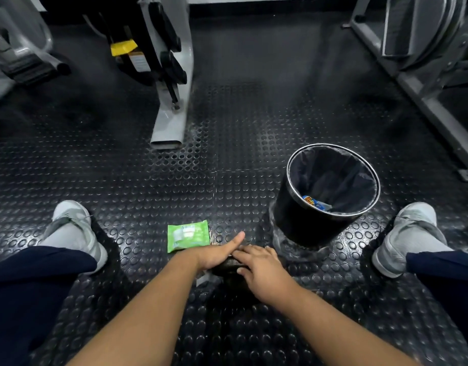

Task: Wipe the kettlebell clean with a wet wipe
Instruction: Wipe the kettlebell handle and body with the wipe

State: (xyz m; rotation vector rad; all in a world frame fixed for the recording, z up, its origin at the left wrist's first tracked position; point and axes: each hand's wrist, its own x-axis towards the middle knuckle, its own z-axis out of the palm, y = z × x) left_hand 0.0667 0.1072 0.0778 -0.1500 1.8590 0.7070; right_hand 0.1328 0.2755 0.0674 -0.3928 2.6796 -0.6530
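A black kettlebell point(228, 286) stands on the studded floor between my legs, mostly hidden under both hands. My left hand point(217, 253) curls round its handle from the left, thumb stretched forward. My right hand point(259, 265) lies over the handle from the right, fingers bent down onto it. A small white bit of wipe point(204, 280) shows just below my left hand, beside the kettlebell. The green wet wipe pack point(188, 235) lies flat on the floor just beyond my left hand.
A black bin point(301, 215) with a liner and a bit of litter stands to the front right. My grey shoes point(74, 228) point(409, 236) flank the spot. Grey gym machine frames point(172, 101) point(422, 83) stand farther off, left and right.
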